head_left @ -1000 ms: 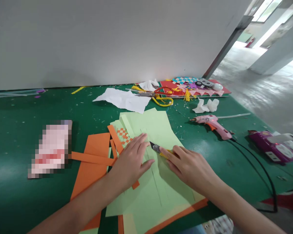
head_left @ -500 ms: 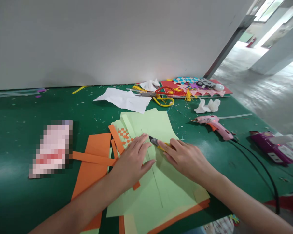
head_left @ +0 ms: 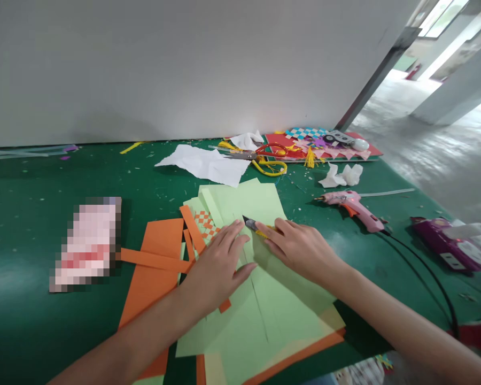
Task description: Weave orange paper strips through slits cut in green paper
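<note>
My left hand (head_left: 218, 264) lies flat, fingers spread, pressing down a light green paper sheet (head_left: 264, 299) on the green table. My right hand (head_left: 299, 248) grips a yellow utility knife (head_left: 256, 226); its blade tip touches the green sheet just beyond my left fingertips. A straight cut line runs down the sheet toward me. Orange paper sheets and strips (head_left: 156, 256) lie under and left of the green sheet, with a small orange-and-green woven patch (head_left: 205, 223) beside my left hand.
A pink hot glue gun (head_left: 350, 206) with a black cord lies to the right, a purple device (head_left: 449, 243) beyond it. Farther back are white paper (head_left: 204, 163), red and yellow scissors (head_left: 266, 155), crumpled tissue (head_left: 340, 175) and colourful craft pieces (head_left: 324, 141).
My right hand has slid the knife away from me along the green sheet, toward its far edge. My left hand has stayed flat in place.
</note>
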`<action>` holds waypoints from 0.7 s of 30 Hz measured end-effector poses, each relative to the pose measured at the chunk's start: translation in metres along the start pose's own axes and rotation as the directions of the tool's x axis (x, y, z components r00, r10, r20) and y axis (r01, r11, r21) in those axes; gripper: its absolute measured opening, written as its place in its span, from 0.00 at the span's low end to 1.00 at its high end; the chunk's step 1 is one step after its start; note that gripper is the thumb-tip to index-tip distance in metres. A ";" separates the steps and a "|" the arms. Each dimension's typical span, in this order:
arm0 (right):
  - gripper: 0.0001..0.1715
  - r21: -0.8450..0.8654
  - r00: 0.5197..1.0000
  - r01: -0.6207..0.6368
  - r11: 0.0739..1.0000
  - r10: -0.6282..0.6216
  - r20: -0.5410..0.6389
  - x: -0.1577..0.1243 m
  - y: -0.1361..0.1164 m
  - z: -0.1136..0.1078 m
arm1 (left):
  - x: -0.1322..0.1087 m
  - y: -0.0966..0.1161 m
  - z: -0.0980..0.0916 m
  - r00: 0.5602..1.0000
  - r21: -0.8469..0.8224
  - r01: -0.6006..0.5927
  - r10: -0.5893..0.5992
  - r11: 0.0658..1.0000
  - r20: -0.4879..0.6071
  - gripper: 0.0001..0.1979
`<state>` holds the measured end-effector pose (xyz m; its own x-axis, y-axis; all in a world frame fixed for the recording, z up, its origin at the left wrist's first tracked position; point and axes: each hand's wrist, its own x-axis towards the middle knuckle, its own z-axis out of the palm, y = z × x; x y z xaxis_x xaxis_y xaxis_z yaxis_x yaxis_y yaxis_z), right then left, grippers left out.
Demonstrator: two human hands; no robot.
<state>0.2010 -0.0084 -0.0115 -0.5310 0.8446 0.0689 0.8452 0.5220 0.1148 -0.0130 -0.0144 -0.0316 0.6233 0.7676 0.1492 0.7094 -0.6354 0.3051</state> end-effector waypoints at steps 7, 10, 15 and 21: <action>0.23 -0.011 1.000 -0.003 1.000 0.003 0.002 0.006 0.002 0.001 | -0.001 0.000 0.001 1.000 0.023 -0.007 0.007 1.000 -0.014 0.20; 0.23 -0.015 1.000 0.000 1.000 0.000 -0.001 0.007 0.002 0.002 | -0.001 -0.001 0.002 1.000 0.028 -0.009 0.010 1.000 -0.010 0.20; 0.23 -0.013 1.000 -0.007 1.000 0.007 -0.003 0.009 0.003 0.002 | -0.001 -0.001 0.003 1.000 0.015 -0.008 0.009 1.000 -0.021 0.20; 0.23 -0.021 0.999 -0.049 0.999 0.049 -0.010 0.011 0.002 0.002 | -0.001 -0.001 0.003 0.999 -0.007 -0.016 0.016 1.000 -0.039 0.20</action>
<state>0.1969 0.0022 -0.0123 -0.4894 0.8680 0.0839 0.8688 0.4771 0.1323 -0.0135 -0.0151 -0.0345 0.6213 0.7601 0.1902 0.6970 -0.6470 0.3090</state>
